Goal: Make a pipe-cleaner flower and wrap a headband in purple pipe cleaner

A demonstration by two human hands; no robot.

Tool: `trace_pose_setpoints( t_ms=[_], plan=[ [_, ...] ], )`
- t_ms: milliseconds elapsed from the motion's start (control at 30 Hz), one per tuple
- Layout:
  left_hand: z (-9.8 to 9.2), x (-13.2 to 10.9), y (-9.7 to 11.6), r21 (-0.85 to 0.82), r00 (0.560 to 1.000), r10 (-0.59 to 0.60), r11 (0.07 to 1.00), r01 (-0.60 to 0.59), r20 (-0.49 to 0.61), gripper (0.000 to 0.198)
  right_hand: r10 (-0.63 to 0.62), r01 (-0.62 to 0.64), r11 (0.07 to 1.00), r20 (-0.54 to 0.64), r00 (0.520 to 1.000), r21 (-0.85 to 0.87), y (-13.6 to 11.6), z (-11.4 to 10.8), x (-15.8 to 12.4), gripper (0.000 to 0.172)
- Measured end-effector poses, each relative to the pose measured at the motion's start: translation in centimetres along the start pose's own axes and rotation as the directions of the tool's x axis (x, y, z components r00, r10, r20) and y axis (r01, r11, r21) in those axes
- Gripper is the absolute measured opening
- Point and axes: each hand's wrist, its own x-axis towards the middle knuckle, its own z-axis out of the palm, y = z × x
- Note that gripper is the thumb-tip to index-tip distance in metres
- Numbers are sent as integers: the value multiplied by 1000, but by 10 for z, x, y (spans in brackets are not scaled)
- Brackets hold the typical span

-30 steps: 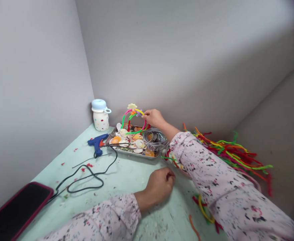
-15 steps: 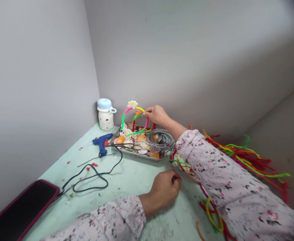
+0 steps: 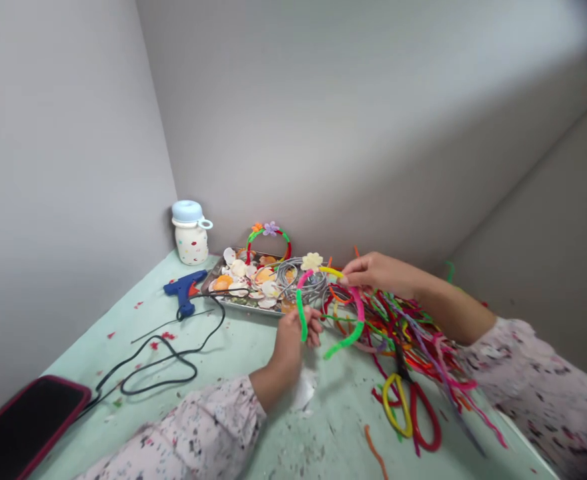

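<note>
My right hand (image 3: 376, 275) is closed, pinching a pipe-cleaner ring (image 3: 358, 303) on its upper right, near where yellow meets pink. The ring has pink, yellow and green sections, a gap at the bottom and a cream flower (image 3: 312, 261) on top. By its left green end is my left hand (image 3: 296, 333), fingers loosely curled and apart; whether they touch the ring is unclear. Behind, another pipe-cleaner ring (image 3: 289, 248) in green and red, with an orange and a purple flower, stands upright at the shell tray (image 3: 253, 308).
A blue glue gun (image 3: 186, 290) with a black cord lies left of the tray, near a white bottle (image 3: 192, 243). Scissors (image 3: 426, 417) with yellow and red handles lie at right, by a heap of pipe cleaners (image 3: 438, 353). A phone (image 3: 28, 427) is at front left.
My right hand has brought the flowered ring from above the tray toward me and rightward. My left hand has lifted from the table to the ring's green end, its fist loosened. The view has shifted right.
</note>
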Motion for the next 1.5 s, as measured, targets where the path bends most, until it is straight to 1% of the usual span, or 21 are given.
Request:
trace_pose_setpoints(
  t_ms=[67,133,200,233,267,300,400,567,833,933,967,1033,1100,1133,1167,1200,1267,1300,1367,1433,1500],
  plan=[
    [0,6,17,-29,998,8,1000,-10,-56,40,19,-19,1000,8,1000,2,8,0,-7,26],
    [0,10,35,-35,996,18,999,-20,-82,41,30,-29,1000,4,1000,-6,13,3,-9,26],
    [1,11,50,27,994,64,998,-62,-91,39,31,-30,999,18,999,-16,16,7,-8,26],
    [2,11,56,54,993,94,994,-90,-72,37,29,-28,999,28,999,-20,17,9,-7,26],
    [3,11,61,85,993,100,992,-95,-58,36,27,-26,999,35,999,-26,16,12,-6,27],
    [4,10,64,116,992,106,989,-97,-74,33,23,-22,999,35,999,-37,15,15,-6,27],
    [4,11,67,171,988,118,980,-100,-99,28,1,0,996,4,1000,-89,9,23,-6,26],
    [1,16,63,185,987,117,978,-96,-107,30,-26,23,993,-22,999,-114,1,30,-8,24],
    [0,18,60,206,985,127,973,-101,-117,34,-64,61,991,-21,998,-118,3,34,-8,24],
    [-5,20,62,186,976,168,972,-140,-142,34,-56,52,991,-27,998,-123,1,25,-11,26],
    [-8,21,63,175,968,187,972,-158,-168,35,-52,45,992,-57,997,-116,0,18,-13,28],
    [-13,25,63,183,946,226,965,-186,-233,34,-50,27,990,-160,986,-141,-4,0,-16,28],
    [-17,27,60,265,919,288,939,-217,-268,28,-43,6,991,-267,963,-136,-6,-22,-16,31],
    [-19,27,58,333,911,325,913,-234,-252,25,-40,6,994,-318,947,-109,-7,-32,-14,32],
    [-20,27,55,418,900,384,866,-275,-204,25,-44,20,997,-364,930,-70,-8,-42,-11,32],
    [-22,26,51,511,890,443,793,-331,-111,28,-71,59,997,-405,911,-41,-8,-49,-6,31],
    [-25,24,42,673,846,525,591,-444,98,35,-131,134,991,-464,876,-26,-11,-58,7,27],
    [-27,24,38,732,822,541,485,-478,179,40,-142,151,988,-480,866,-19,-13,-58,15,25],
    [-33,23,31,812,820,504,338,-475,270,45,-144,164,987,-497,856,-3,-19,-52,34,21],
    [-39,24,27,847,820,476,245,-471,318,46,-157,175,984,-519,840,-14,-24,-40,54,18],
    [-43,24,26,863,819,459,188,-469,346,46,-162,182,983,-537,828,-17,-26,-27,73,14]
  ],
)
